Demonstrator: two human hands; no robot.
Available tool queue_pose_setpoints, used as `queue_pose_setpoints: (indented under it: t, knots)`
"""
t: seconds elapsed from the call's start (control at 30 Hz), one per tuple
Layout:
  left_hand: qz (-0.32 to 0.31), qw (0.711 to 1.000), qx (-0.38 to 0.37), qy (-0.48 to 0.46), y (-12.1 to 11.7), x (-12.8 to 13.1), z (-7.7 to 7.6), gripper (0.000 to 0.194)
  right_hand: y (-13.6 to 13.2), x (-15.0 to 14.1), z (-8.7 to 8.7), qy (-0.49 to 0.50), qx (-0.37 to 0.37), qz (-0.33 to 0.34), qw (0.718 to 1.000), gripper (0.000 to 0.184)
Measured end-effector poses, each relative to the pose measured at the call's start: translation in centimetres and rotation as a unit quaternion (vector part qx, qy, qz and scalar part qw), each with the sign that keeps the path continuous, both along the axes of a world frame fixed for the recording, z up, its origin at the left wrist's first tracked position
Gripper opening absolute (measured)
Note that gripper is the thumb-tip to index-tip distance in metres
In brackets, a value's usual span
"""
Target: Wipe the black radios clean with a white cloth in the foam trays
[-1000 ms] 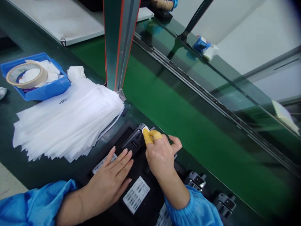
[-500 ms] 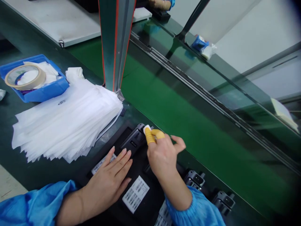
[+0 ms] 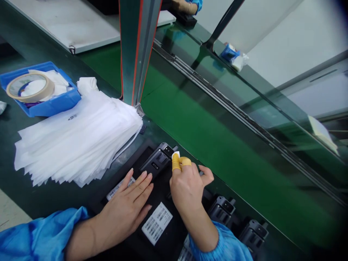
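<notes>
A black rugged handheld phone with a stubby antenna and a small camera block lies back-up on a dark tray. Flat across its lower part rests my left hand, fingers stretched out, covering part of a white barcode label. Just right of the phone's camera end, my right hand pinches a small white wiping cloth. Yellow finger cots cover two of its fingers. Between my forearms a white barcode label shows on a black surface.
A stack of white sheet bags lies at left, beside a blue bin bearing a tape roll. More phones lie to the right. A metal post stands ahead, by a green belt. Another person's arm shows beyond.
My right hand has drawn the white cloth off the phone's camera end, slightly right and toward me, uncovering the camera block. My left hand has stayed flat in place.
</notes>
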State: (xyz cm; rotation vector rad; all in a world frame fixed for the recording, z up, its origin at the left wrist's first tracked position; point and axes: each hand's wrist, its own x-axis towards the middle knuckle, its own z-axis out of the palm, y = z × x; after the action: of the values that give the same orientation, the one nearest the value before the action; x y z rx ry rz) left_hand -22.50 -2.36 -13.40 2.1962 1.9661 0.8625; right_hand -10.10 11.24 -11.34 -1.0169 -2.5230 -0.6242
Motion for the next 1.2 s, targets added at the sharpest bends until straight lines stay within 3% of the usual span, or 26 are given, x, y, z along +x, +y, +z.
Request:
queue_pose_setpoints:
  t: [0.13, 0.3, 0.4, 0.53, 0.67, 0.8, 1.03, 1.2]
  knots:
    - [-0.002, 1.0, 0.002, 0.002, 0.0, 0.0, 0.0, 0.032, 0.6, 0.5, 0.4, 0.007, 0.003, -0.02, 1.0, 0.025]
    - [0.002, 1.0, 0.0, 0.001, -0.1, 0.0, -0.2, 0.034, 1.4, -2.0, 0.7, 0.025, 0.006, 0.042, 0.999, 0.026]
    - [0.002, 1.0, -0.004, 0.01, -0.1, -0.1, -0.2, 0.033, 1.5, -3.1, 0.5, 0.024, -0.007, 0.042, 0.999, 0.028]
    - [-0.003, 1.0, -0.003, 0.016, 0.0, -0.2, 0.2, 0.032, 1.5, -1.3, 0.2, 0.024, -0.015, 0.032, 0.999, 0.026]
    - [-0.003, 1.0, 0.002, 0.004, 0.0, -0.2, 0.4, 0.032, 1.6, 1.9, 0.4, 0.102, -0.014, 0.002, 0.995, 0.02]
    - [0.0, 1.0, 0.005, -0.019, -0.1, -0.1, 0.4, 0.031, 0.3, 2.8, 0.6, 0.107, -0.037, 0.018, 0.993, 0.02]
    - [-0.005, 1.0, -0.01, -0.02, -0.3, -0.1, 0.2, 0.032, -2.6, -0.7, -0.1, 0.058, -0.094, 0.137, 0.984, 0.027]
    - [-0.01, 0.999, -0.02, -0.024, -0.3, -0.1, 0.1, 0.035, -3.2, -1.2, -1.0, 0.05, -0.09, 0.127, 0.987, 0.023]
